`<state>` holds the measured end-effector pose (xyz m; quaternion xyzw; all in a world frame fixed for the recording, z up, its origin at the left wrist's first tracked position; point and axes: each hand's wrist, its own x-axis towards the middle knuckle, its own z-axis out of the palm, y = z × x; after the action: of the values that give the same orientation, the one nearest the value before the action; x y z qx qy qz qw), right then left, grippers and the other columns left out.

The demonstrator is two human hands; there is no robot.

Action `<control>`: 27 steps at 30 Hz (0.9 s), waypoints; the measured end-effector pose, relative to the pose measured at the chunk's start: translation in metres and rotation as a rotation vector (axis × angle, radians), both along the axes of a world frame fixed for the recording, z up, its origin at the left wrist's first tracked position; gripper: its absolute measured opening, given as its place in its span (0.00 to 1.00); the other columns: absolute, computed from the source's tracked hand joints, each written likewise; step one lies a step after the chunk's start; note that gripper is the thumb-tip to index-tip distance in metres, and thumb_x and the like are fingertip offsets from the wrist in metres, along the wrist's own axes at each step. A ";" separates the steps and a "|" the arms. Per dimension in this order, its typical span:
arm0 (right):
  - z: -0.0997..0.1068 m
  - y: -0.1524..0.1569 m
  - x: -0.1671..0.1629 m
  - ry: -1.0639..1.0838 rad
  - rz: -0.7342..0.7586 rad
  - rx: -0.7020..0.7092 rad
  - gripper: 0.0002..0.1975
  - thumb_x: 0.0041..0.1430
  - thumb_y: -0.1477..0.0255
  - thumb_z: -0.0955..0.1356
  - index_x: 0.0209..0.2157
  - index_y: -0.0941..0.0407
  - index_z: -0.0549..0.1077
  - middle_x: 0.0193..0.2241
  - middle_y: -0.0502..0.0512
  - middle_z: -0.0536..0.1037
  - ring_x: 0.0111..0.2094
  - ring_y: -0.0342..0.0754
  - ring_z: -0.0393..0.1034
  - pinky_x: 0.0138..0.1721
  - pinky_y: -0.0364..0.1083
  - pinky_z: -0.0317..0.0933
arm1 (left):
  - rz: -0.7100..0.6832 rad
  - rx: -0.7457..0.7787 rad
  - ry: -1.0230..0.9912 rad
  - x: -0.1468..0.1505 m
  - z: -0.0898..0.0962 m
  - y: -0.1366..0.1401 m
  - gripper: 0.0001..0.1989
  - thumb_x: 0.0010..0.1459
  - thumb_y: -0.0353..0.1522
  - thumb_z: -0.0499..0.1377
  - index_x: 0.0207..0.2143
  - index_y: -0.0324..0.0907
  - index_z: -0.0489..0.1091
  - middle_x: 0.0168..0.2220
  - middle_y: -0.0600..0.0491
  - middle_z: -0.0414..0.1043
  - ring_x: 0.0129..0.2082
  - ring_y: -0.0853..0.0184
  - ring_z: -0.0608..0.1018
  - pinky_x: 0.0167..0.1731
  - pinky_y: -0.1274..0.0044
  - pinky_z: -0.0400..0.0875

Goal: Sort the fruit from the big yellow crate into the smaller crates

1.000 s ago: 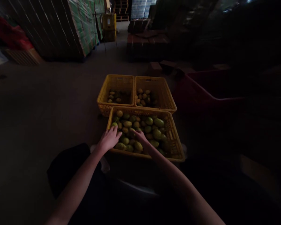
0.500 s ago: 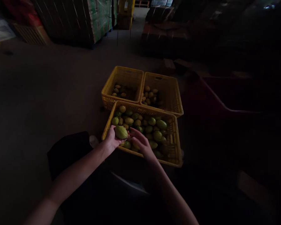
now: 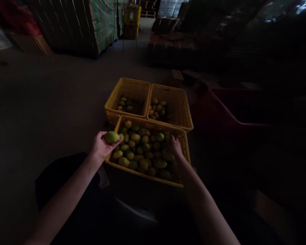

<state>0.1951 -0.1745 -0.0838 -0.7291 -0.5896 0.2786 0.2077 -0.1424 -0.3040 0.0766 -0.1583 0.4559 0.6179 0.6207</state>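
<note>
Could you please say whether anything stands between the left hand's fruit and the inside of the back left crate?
The near wall of the back left crate stands between its inside and the fruit in the left hand; nothing visible covers the crate.

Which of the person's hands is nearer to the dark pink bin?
Right. The right hand is at the right side of the front crate, toward the dark pink bin; the left hand holds a green fruit by the crate's left rim, farther off.
</note>
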 end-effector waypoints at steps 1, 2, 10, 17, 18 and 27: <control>0.000 0.002 -0.001 0.020 -0.019 0.009 0.29 0.49 0.77 0.67 0.55 0.63 0.67 0.54 0.72 0.70 0.56 0.67 0.62 0.57 0.60 0.54 | -0.008 0.002 -0.017 0.002 0.001 0.001 0.15 0.58 0.31 0.50 0.45 0.34 0.67 0.36 0.41 0.73 0.35 0.58 0.80 0.28 0.69 0.80; 0.001 0.004 -0.002 0.044 -0.041 0.020 0.28 0.49 0.76 0.67 0.54 0.63 0.68 0.52 0.72 0.71 0.55 0.66 0.63 0.56 0.61 0.54 | -0.016 0.004 -0.032 0.004 0.002 0.002 0.15 0.58 0.31 0.50 0.46 0.34 0.67 0.36 0.40 0.73 0.35 0.58 0.80 0.28 0.70 0.80; 0.084 -0.011 0.003 0.642 0.011 0.116 0.29 0.45 0.56 0.73 0.49 0.53 0.70 0.40 0.55 0.78 0.39 0.54 0.74 0.39 0.53 0.71 | -0.328 0.111 -0.204 0.022 0.011 0.004 0.19 0.65 0.38 0.46 0.40 0.32 0.70 0.27 0.45 0.73 0.15 0.75 0.68 0.10 0.87 0.63; 0.158 -0.085 -0.022 1.046 0.200 0.136 0.26 0.50 0.48 0.66 0.46 0.48 0.72 0.41 0.56 0.79 0.36 0.55 0.76 0.34 0.54 0.72 | -0.509 0.250 -0.085 0.054 0.008 0.008 0.31 0.67 0.48 0.40 0.29 0.34 0.71 0.16 0.52 0.65 0.11 0.74 0.64 0.08 0.85 0.58; 0.156 -0.091 -0.031 1.073 0.199 0.100 0.27 0.52 0.45 0.63 0.44 0.48 0.73 0.39 0.57 0.79 0.35 0.55 0.76 0.33 0.54 0.71 | -0.494 0.249 -0.062 0.059 0.007 0.009 0.29 0.66 0.47 0.43 0.30 0.34 0.71 0.18 0.50 0.68 0.14 0.73 0.68 0.11 0.84 0.63; 0.149 -0.114 -0.067 0.810 0.156 0.271 0.18 0.48 0.56 0.73 0.35 0.54 0.76 0.32 0.53 0.79 0.34 0.53 0.73 0.36 0.49 0.68 | -0.435 0.538 0.299 0.102 0.003 0.002 0.25 0.42 0.22 0.70 0.45 0.42 0.70 0.38 0.53 0.78 0.40 0.64 0.81 0.43 0.77 0.74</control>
<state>0.1281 -0.2887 0.0650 -0.4805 -0.5450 0.4771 0.4944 -0.0401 -0.3017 0.0799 0.2029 0.3860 0.5854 0.6835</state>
